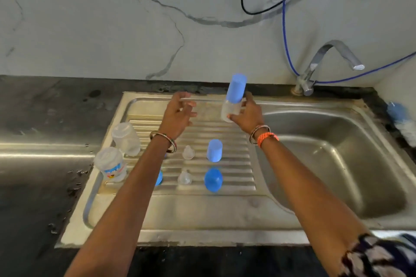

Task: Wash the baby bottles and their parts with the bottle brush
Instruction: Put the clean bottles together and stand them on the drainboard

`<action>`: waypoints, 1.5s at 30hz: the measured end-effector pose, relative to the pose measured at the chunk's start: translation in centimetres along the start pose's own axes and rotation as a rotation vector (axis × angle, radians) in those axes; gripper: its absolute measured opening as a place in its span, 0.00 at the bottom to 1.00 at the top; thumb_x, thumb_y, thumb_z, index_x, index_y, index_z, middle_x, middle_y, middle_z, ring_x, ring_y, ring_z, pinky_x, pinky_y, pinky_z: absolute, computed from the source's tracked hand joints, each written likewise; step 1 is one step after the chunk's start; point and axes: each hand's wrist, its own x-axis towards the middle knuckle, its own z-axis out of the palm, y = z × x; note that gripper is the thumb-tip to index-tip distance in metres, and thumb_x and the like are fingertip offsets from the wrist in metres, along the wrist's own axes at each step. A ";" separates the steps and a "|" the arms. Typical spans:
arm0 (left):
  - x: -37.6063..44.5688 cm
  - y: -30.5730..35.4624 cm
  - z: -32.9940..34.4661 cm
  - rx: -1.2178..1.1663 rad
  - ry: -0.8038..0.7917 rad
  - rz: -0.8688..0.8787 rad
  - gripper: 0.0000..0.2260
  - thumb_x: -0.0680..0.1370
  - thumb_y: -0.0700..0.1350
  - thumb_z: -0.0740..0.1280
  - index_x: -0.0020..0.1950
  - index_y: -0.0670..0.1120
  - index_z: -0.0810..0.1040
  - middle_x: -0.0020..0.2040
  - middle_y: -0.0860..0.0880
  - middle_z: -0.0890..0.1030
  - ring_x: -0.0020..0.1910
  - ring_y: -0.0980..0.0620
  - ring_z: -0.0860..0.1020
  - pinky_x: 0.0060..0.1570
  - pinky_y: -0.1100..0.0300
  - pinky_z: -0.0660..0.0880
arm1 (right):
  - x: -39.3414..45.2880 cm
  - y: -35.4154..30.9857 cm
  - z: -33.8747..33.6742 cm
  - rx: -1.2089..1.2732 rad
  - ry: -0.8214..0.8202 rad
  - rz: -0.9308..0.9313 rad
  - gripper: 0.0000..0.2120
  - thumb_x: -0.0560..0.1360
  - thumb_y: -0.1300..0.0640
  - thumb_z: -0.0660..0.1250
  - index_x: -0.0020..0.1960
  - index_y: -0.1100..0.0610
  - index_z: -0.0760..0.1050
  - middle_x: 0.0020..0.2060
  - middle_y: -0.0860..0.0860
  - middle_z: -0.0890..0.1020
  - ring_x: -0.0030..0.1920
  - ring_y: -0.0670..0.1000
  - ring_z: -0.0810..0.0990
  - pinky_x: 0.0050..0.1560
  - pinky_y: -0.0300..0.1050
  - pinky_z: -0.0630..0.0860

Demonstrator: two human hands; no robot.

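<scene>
My right hand (247, 112) grips a clear baby bottle with a blue cap (233, 99), held upright above the far end of the drainboard (225, 207). My left hand (180, 111) hovers to its left with fingers loosely spread, holding nothing. On the ribbed drainboard lie two clear bottles (126, 138) (111, 165) at the left, two clear teats (188, 152) (185, 178) in the middle, two blue caps (214, 150) (213, 179) to the right, and a blue part (159, 178) half hidden by my left forearm.
The steel sink basin (337, 164) lies to the right under a curved tap (333, 60). A blue and white object (403, 121) rests on the counter at the right edge. Dark wet countertop (40, 108) spreads to the left. Black and blue hoses (284, 18) hang on the wall.
</scene>
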 end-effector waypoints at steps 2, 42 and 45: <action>1.5 -1.1 0.1 0.002 0.011 -0.022 0.08 0.81 0.36 0.56 0.55 0.47 0.69 0.45 0.52 0.78 0.34 0.60 0.78 0.32 0.61 0.74 | 2.8 1.1 1.1 -0.029 -0.011 -0.021 0.30 0.64 0.62 0.77 0.62 0.62 0.67 0.50 0.57 0.80 0.49 0.59 0.80 0.51 0.51 0.76; -11.8 -3.5 -18.2 -0.217 0.078 -0.178 0.12 0.83 0.46 0.53 0.57 0.46 0.76 0.50 0.47 0.83 0.42 0.52 0.81 0.37 0.61 0.79 | -18.1 -16.1 15.0 -0.056 -0.095 -0.226 0.29 0.66 0.53 0.76 0.61 0.62 0.68 0.54 0.55 0.70 0.54 0.55 0.72 0.53 0.39 0.66; -10.5 -0.7 -14.3 -0.259 -0.055 -0.083 0.11 0.83 0.46 0.54 0.55 0.48 0.76 0.49 0.47 0.84 0.43 0.50 0.82 0.41 0.57 0.78 | -17.4 -15.6 6.2 -0.035 0.133 -0.205 0.28 0.64 0.55 0.78 0.58 0.64 0.70 0.50 0.53 0.65 0.50 0.51 0.68 0.49 0.33 0.60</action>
